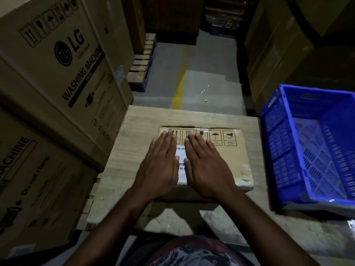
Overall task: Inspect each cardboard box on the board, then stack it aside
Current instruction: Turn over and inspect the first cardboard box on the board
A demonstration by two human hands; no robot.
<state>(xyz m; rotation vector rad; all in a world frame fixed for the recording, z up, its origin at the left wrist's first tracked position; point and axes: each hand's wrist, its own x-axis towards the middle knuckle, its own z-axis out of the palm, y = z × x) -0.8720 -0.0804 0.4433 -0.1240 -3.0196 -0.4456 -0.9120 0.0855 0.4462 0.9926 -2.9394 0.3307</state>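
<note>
A flat brown cardboard box (230,156) lies on the light wooden board (134,143) in front of me. Handling symbols are printed along its far edge, and a white barcode label (181,166) shows between my hands. My left hand (160,169) rests flat on the box's left part with straight fingers. Beside it, my right hand (205,167) lies flat on the box's middle, fingers also straight. Both palms press on the top face. The box's near right corner looks worn and crumpled.
Large washing machine cartons (53,77) are stacked close on the left. A blue plastic crate (284,143) stands at the board's right edge. More tall cartons (278,54) line the right. A grey floor aisle with a yellow line (179,89) runs ahead, past wooden pallets (142,62).
</note>
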